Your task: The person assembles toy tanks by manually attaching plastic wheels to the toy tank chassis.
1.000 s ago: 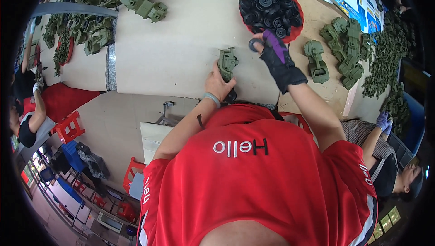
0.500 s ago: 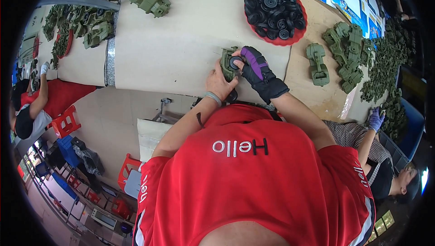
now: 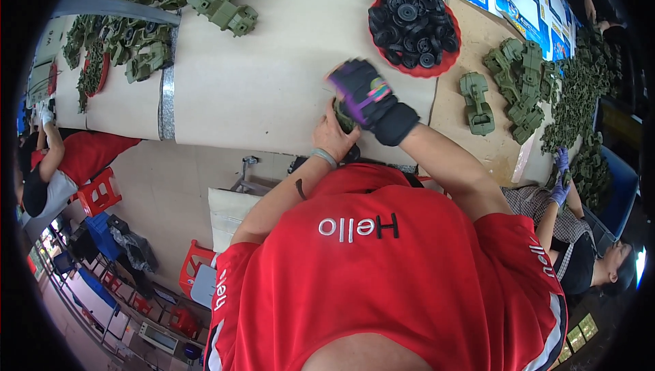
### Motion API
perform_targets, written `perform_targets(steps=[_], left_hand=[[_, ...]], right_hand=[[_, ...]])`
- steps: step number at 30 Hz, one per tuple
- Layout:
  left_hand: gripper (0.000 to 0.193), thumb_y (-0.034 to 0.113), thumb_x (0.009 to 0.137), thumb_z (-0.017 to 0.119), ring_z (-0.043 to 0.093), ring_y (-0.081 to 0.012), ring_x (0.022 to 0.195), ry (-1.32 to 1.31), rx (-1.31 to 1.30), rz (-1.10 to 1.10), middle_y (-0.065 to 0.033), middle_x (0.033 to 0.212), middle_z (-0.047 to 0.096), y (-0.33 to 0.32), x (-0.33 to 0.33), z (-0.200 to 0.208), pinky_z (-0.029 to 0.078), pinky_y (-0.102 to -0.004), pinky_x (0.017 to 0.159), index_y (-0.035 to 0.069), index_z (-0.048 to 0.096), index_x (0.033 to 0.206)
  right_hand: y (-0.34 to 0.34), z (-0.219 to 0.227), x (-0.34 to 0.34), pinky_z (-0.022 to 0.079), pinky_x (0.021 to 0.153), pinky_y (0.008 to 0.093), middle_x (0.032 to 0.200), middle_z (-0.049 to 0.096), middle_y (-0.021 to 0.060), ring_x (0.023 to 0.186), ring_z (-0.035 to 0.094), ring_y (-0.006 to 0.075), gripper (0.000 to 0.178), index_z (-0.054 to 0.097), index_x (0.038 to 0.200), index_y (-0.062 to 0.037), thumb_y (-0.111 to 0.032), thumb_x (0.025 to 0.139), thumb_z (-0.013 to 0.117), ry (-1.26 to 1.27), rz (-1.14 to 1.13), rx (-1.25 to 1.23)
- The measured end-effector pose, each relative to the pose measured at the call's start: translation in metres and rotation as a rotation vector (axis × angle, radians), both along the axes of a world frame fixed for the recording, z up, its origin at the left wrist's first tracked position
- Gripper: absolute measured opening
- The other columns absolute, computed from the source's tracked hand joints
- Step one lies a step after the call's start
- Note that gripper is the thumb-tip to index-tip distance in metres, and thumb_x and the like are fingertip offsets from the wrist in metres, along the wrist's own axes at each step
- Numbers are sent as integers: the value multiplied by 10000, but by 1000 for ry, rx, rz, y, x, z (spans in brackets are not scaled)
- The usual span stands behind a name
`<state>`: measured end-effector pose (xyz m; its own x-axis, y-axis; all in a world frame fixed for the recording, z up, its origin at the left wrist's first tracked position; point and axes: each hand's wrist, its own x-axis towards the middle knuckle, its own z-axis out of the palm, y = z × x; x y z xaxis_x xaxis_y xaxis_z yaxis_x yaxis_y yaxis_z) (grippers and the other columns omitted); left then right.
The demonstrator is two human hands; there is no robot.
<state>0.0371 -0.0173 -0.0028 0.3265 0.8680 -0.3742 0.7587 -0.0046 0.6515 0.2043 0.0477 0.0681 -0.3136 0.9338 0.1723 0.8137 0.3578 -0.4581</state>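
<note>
My bare left hand is closed around an olive-green plastic toy vehicle body at the table's near edge. My right hand, in a black and purple fingerless glove, lies over the top of the toy and hides most of it. Motion smears the right fingers, so what they grip does not show. Just below the left fingers, a dark round part is partly visible. Beyond my right hand stands a red scalloped bowl heaped with black toy wheels.
To the right lie a single green vehicle body and a pile of others. More green vehicles sit at the far left, near a grey metal bar. A co-worker's purple-gloved hands work at the right; another person is at the left.
My right hand has swung up and over the toy, its back now turned upward. The wheel it held against the toy is hidden now. My left hand keeps its grip.
</note>
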Motion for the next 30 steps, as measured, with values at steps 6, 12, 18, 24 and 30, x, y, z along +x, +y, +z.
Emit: perform_targets(steps=[6, 12, 18, 24, 30], left_hand=[[984, 472, 754, 809, 698, -444, 1020, -11, -11, -32, -264, 1115, 684, -2, -1, -2, 582, -512, 885, 8, 346, 1488], [861, 467, 755, 826, 705, -448, 950, -53, -6, -11, -247, 1072, 699, -10, -6, -12, 584, -517, 823, -4, 455, 1373], [650, 523, 721, 848, 722, -425, 827, -15, 20, -83, -220, 904, 731, -11, -2, -11, 589, -522, 751, 22, 703, 1109], [895, 424, 751, 816, 714, -451, 863, -85, 23, -12, -249, 971, 707, -1, -3, -10, 583, -526, 784, -38, 393, 1390], [804, 409, 779, 805, 720, -461, 931, -58, -166, -20, -290, 1012, 710, 26, -8, 21, 588, -499, 841, -57, 419, 1309]], right_hand=[[9, 3, -16, 503, 877, 498, 1046, 692, 159, 983, 658, 359, 264, 681, 1055, -98, -240, 834, 650, -175, 56, -148], [16, -4, -23, 510, 840, 512, 1028, 694, 199, 990, 658, 397, 288, 678, 1065, -53, -268, 873, 665, -108, -81, -306], [21, -21, -5, 450, 1080, 553, 1255, 675, 122, 1301, 597, 338, 397, 677, 1170, -107, -284, 815, 681, -163, 682, -40], [11, -15, -23, 475, 1008, 524, 1181, 678, 153, 1149, 633, 354, 339, 664, 1155, -91, -286, 878, 680, -143, -122, -192], [3, -15, -6, 498, 991, 479, 1183, 674, 202, 1105, 641, 391, 328, 651, 1220, -27, -168, 926, 690, 340, -439, 37]])
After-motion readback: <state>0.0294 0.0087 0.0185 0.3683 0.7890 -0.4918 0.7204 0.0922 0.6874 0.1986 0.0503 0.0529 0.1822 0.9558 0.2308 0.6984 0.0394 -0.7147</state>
